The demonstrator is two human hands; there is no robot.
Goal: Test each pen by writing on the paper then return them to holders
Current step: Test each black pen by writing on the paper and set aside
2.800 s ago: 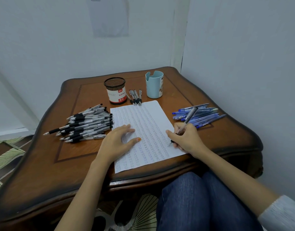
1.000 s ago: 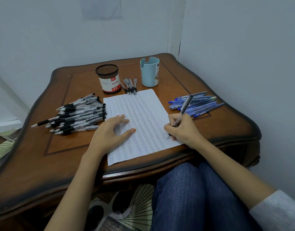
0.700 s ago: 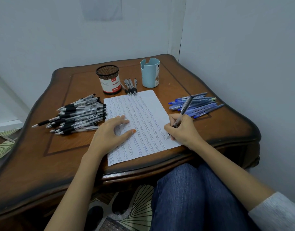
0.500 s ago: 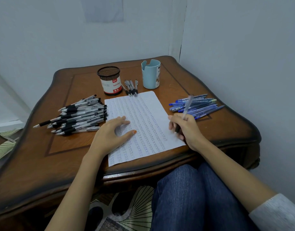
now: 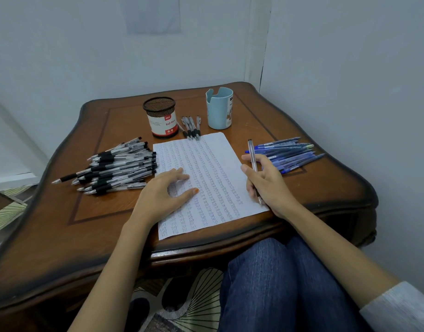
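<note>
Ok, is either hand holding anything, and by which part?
The right hand grips a pen by its lower barrel, near the tip. The left hand rests flat on the paper, holding nothing.

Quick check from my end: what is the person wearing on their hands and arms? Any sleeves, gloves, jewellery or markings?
No gloves: the left hand and right hand are bare, with no ring, watch or bracelet visible. The left thumbnail is painted orange. The left forearm shows no sleeve in frame. The right arm has a light grey sleeve at the bottom right corner.
</note>
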